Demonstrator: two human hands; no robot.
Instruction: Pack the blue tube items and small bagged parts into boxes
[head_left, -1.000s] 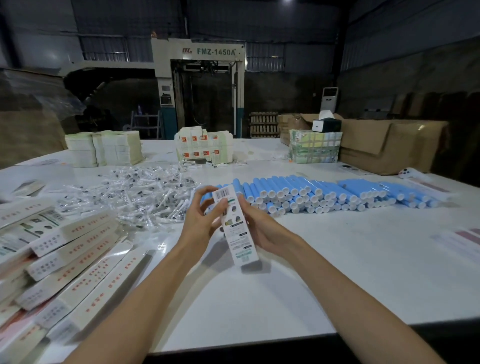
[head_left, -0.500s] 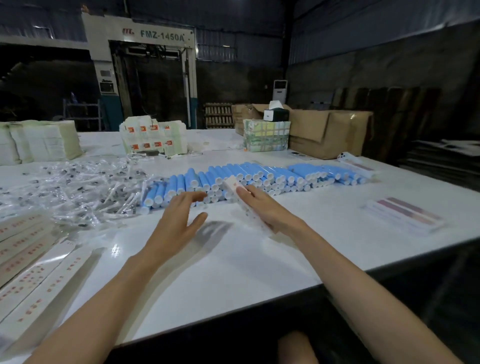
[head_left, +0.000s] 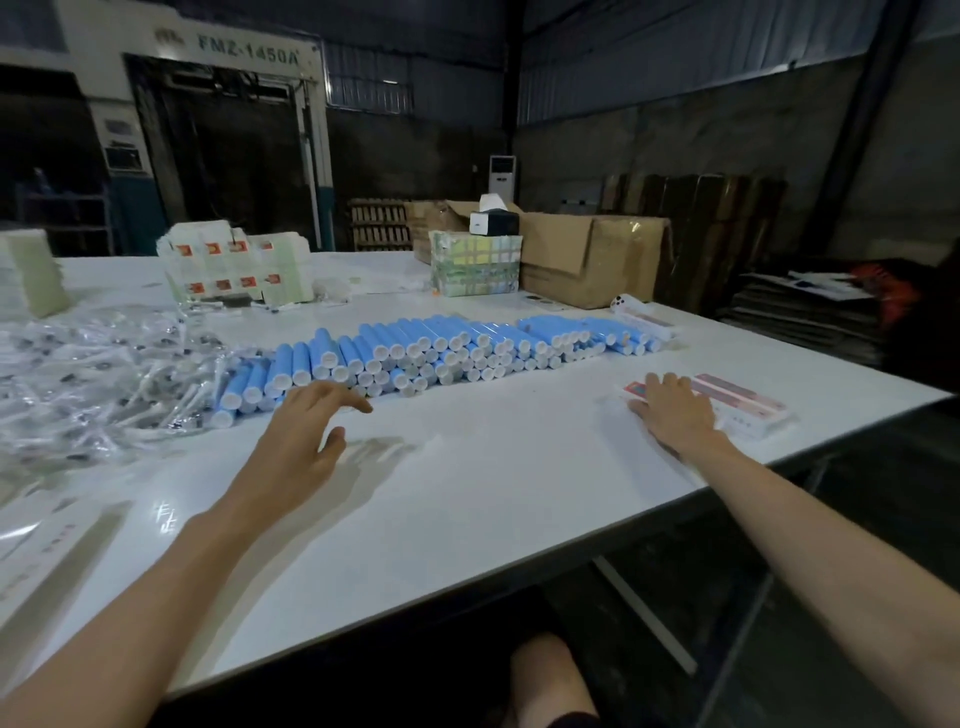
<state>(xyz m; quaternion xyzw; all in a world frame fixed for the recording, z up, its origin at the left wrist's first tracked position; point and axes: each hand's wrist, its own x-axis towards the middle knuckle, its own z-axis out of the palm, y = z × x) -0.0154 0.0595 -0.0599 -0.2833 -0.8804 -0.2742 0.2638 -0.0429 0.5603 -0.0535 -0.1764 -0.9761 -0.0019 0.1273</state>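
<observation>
A long heap of blue tubes (head_left: 441, 348) with white end caps lies across the middle of the white table (head_left: 467, 493). A pile of small clear bagged parts (head_left: 93, 374) spreads at the left. My left hand (head_left: 306, 431) hovers with loosely spread fingers just in front of the tubes' left end and holds nothing. My right hand (head_left: 672, 415) lies flat, fingers straight, on white printed boxes (head_left: 748, 408) at the table's right edge.
Flat white boxes (head_left: 36, 545) lie at the near left. Stacks of printed cartons (head_left: 234, 270) and a taped bundle (head_left: 475, 265) stand at the back, with brown cardboard boxes (head_left: 592, 260) beside them. The table's right edge drops off close to my right hand.
My right hand carried the white box from the table's middle to the right edge and now lies flat on the boxes there. My left hand let go and stayed near the tubes. The view swung right.
</observation>
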